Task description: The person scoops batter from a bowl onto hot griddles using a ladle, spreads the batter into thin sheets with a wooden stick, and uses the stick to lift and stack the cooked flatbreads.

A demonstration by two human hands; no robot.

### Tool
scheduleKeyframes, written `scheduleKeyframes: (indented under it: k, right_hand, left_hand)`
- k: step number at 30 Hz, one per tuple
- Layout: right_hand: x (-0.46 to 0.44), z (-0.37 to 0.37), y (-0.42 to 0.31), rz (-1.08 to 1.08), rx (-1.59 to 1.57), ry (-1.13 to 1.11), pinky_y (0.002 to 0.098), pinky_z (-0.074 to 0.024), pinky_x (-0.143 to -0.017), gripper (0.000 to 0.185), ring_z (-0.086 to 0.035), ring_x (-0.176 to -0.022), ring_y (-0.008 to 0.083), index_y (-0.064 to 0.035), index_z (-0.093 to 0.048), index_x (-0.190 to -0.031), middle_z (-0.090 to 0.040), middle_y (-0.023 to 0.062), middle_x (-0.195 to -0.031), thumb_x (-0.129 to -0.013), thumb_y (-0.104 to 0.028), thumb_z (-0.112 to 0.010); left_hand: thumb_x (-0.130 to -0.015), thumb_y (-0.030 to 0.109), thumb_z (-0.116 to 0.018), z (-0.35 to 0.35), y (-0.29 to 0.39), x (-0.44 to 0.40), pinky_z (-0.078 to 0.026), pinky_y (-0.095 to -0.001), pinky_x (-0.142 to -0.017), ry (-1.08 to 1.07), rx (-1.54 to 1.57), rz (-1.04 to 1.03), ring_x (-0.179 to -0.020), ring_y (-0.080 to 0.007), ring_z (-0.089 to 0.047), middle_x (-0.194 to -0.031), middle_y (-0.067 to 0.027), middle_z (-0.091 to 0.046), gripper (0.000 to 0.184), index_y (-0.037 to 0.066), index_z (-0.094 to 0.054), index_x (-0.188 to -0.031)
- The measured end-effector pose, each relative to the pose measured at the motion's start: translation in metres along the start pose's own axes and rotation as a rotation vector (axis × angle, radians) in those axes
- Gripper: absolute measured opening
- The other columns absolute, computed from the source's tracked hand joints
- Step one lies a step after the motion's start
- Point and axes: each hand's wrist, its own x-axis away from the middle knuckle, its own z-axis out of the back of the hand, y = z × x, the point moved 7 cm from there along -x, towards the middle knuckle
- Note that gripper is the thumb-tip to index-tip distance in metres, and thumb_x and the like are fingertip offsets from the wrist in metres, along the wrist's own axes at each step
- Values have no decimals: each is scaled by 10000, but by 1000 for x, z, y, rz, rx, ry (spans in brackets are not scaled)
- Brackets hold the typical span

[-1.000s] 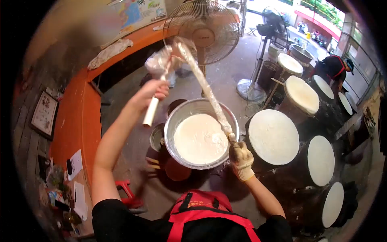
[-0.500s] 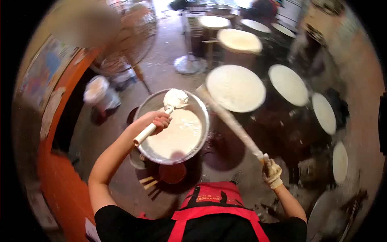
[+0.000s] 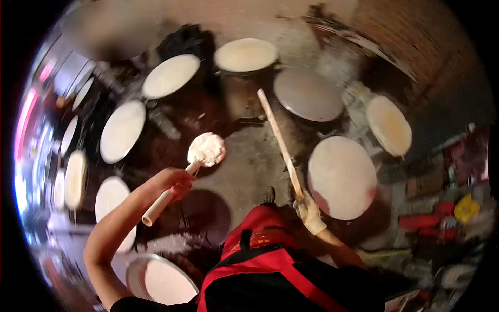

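My bare left hand [image 3: 181, 183] is closed around the pale handle of a ladle [image 3: 206, 149], whose bowl is heaped with thick white batter. On my right hand [image 3: 309, 212] is a light work glove. It grips the lower end of a long flat wooden stick [image 3: 279, 140] that points up and away from me. Nearest to the stick's far end is a bare grey round griddle [image 3: 306, 93]. A pale-covered round griddle [image 3: 341, 178] lies just beyond my right hand. At lower left, behind my left forearm, stands a large metal pot [image 3: 134, 278] of batter, partly cut off.
More round griddles covered in white curve around me, among them one griddle [image 3: 244, 54] at the far wall and another griddle [image 3: 123, 131] on the left. Red and yellow items [image 3: 467, 209] clutter the right side. Concrete floor [image 3: 241, 166] lies ahead.
My view has swung right, from the pot to the ring of griddles. The loaded ladle has gone from above the pot to over the floor. The stick is still in my right hand.
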Motion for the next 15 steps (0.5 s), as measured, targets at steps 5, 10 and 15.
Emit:
scheduleKeyframes:
  k: [5, 10, 15]
  right_hand:
    - [-38, 89, -54, -27, -415, 217, 172, -399, -415, 419, -514, -535, 33, -41, -492, -1219, -587, 9, -729, -947, -359, -461]
    - [-115, 182, -128, 446, 176, 471, 249, -499, -605, 476, -606, -715, 121, -115, -367, -1379, -631, 21, -990, -915, -116, -477]
    - [-173, 238, -68, 140, 49, 660, 285, -464, -534, 439, -565, -623, 136, -216, -425, -1344, -620, 9, -834, -917, -144, -493]
  left_hand:
    - [-844, 129, -527, -164, 148, -129, -323, -224, -367, -233, -725, -346, -448, -86, -421, -632, -22, -457, 116, 29, -470, -837]
    - [-779, 71, -584, -332, 239, -212, -474, -427, -608, -51, -1730, -1507, -708, -340, -610, -777, -196, -589, 407, 4, -452, -1158]
    - [-709, 14, -579, -411, 236, -256, -456, -455, -737, -94, -1800, -1238, -845, -408, -574, -873, -240, -591, 496, 64, -459, -1187]
